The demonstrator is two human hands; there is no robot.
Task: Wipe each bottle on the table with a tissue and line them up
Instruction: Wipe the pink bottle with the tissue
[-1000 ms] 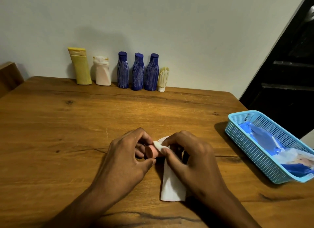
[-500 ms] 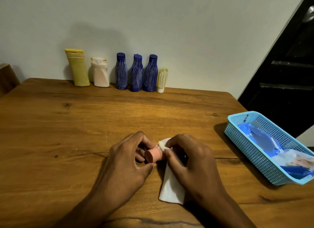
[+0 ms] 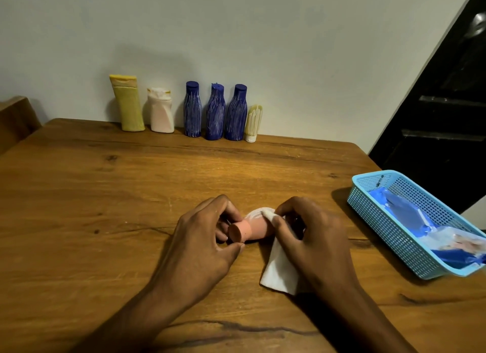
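From the head camera, a small pink plastic bottle (image 3: 249, 230) lies on its side on the brown wooden table (image 3: 105, 194), held between both hands. The left hand (image 3: 200, 247) curls round its round cap end, with the thumb under the cap and the fingers (image 3: 226, 208) bent over the top. The right hand (image 3: 313, 242) pinches a white folded tissue (image 3: 278, 271) against the bottle's body, just beside the left fingertips. The tissue hangs down from the right fingers and its lower end lies on the table under the right palm. How much of the bottle the tissue wraps is hard to see.

Far past the fingers, six bottles stand in a row by the wall: a yellow tube (image 3: 127, 102), a pale pink bottle (image 3: 161, 110), three dark blue bottles (image 3: 215, 112) and a small cream tube (image 3: 253, 123). Off to the right of the right hand sits a light blue plastic basket (image 3: 376, 216) with blue packets inside.
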